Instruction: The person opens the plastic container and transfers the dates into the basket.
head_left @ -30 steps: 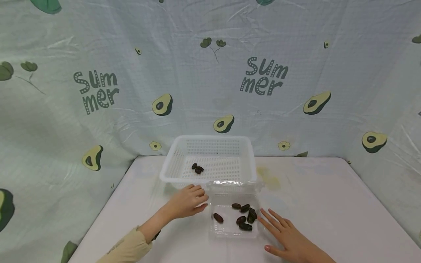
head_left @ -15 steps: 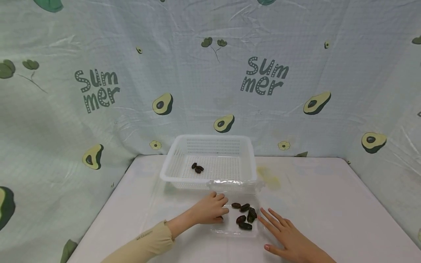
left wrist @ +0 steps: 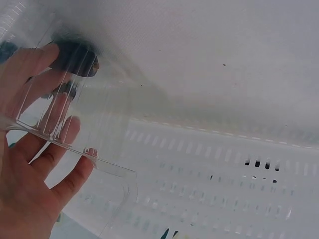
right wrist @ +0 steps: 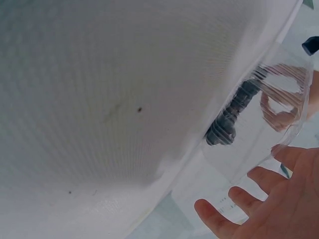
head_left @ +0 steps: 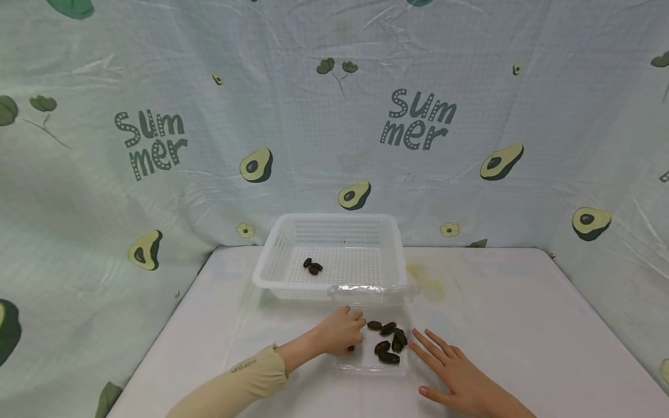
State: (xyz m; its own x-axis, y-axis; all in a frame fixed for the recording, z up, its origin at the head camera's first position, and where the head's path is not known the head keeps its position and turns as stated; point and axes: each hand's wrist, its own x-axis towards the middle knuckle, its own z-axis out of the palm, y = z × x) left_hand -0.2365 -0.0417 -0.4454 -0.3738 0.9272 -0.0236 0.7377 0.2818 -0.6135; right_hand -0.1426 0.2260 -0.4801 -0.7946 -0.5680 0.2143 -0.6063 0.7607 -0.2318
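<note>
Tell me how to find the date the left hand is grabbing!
Start at the white basket on the table, then come nearer to the clear plastic tray before it. The date lies at the tray's left end under the left hand, apart from the cluster of dates on the right.

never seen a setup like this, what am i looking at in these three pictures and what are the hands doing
No machine here: a person works with two bare hands and wears three cameras. The wide picture comes from the head; the two close ones come from each wrist, looking past that hand.

On the white table stands a white perforated basket with a few dark dates in it. In front of it is a clear plastic tray with more dates.

The left hand reaches into the tray, fingers curled on one date. The right hand lies flat beside the tray, holding nothing.
</note>
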